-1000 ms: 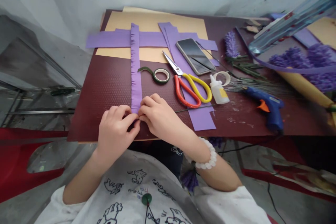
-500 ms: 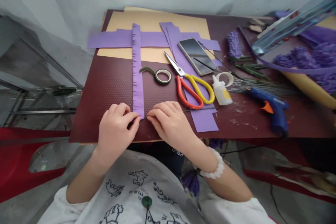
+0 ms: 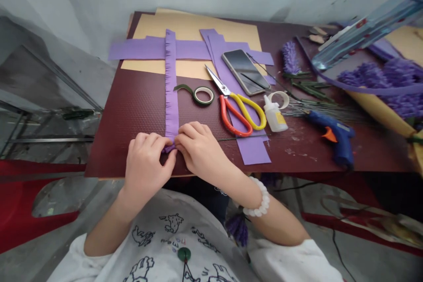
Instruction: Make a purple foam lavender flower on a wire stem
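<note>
Two hands met near the front edge of the maroon pebbled tabletop (image 3: 132,114). The left hand (image 3: 145,168) and the right hand (image 3: 199,150) were curled inward with their fingers close together, pinching the bunched lower end of one fringed purple strip (image 3: 171,97) between them. The strip lay flat along its length, its long axis pointing straight away from the person. Its far end crossed a second purple strip (image 3: 139,49) that ran sideways over a sheet of tan card (image 3: 191,22).

To the right of the strip lay one roll of green floral tape (image 3: 200,95), its loose end curling toward the strip. Beyond it were one pair of scissors (image 3: 236,110) with red and yellow handles, their blades pointing up and left, and one phone (image 3: 244,72), face up. A third purple strip (image 3: 253,150) ran diagonally beneath the scissors. Farther right stood one white glue bottle (image 3: 275,114), just beside one roll of pale tape (image 3: 279,99), with a bundle of thin wires (image 3: 317,111) and one blue hot glue gun (image 3: 337,139) nearby. A white beaded bracelet (image 3: 259,198) circled the right wrist.
</note>
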The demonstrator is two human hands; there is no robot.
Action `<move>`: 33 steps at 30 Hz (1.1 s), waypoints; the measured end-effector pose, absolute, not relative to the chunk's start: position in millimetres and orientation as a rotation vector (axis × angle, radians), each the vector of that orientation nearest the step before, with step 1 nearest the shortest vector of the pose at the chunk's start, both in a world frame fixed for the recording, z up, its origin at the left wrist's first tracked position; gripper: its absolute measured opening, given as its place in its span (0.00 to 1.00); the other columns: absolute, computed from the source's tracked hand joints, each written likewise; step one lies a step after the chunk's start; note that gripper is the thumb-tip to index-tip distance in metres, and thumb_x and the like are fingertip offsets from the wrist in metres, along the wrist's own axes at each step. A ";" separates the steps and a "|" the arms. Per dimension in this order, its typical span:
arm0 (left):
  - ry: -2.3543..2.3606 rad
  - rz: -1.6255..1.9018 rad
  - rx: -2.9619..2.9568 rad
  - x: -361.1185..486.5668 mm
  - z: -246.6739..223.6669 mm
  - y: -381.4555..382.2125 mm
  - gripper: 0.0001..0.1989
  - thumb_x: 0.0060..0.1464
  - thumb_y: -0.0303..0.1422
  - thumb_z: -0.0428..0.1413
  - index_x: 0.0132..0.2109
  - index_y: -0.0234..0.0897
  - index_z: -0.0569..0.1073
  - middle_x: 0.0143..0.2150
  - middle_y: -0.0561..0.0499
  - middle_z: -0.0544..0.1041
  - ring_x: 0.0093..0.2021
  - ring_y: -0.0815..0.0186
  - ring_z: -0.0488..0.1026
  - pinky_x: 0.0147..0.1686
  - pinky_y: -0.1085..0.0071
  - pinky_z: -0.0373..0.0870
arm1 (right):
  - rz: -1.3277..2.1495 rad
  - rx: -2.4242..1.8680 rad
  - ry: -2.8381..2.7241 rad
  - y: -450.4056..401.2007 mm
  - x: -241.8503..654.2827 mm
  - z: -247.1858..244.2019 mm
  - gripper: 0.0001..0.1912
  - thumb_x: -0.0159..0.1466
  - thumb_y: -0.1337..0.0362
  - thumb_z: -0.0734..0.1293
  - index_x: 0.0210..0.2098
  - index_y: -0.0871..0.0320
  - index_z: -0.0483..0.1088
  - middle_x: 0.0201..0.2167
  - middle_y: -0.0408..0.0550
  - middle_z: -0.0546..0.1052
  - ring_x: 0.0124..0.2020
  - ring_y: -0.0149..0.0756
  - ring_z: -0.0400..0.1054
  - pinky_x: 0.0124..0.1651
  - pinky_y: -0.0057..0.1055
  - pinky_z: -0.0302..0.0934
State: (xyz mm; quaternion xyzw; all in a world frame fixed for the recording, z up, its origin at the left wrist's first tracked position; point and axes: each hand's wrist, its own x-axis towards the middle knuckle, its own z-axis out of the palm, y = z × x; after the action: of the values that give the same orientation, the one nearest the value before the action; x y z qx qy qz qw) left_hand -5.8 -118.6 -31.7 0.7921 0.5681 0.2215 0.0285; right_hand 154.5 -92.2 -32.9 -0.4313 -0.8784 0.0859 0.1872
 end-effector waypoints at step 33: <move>1.623 0.749 2.541 -18.3 -35.3 -134.8 0.04 0.57 0.29 0.53 0.39 0.38 0.72 0.35 0.49 0.75 0.38 0.61 0.68 0.40 0.63 0.63 | 0.534 -1.166 -2.589 -88.8 151.6 -11.5 0.09 0.63 0.72 0.61 0.30 0.60 0.71 0.33 0.49 0.74 0.38 0.39 0.58 0.40 0.36 0.51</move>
State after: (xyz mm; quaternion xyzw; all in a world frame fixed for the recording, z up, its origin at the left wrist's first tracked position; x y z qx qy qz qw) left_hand -18.3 -134.8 -35.3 0.8178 0.5224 0.2410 0.0174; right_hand 151.6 -88.8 -11.5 -0.4005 -0.8889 0.1834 0.1259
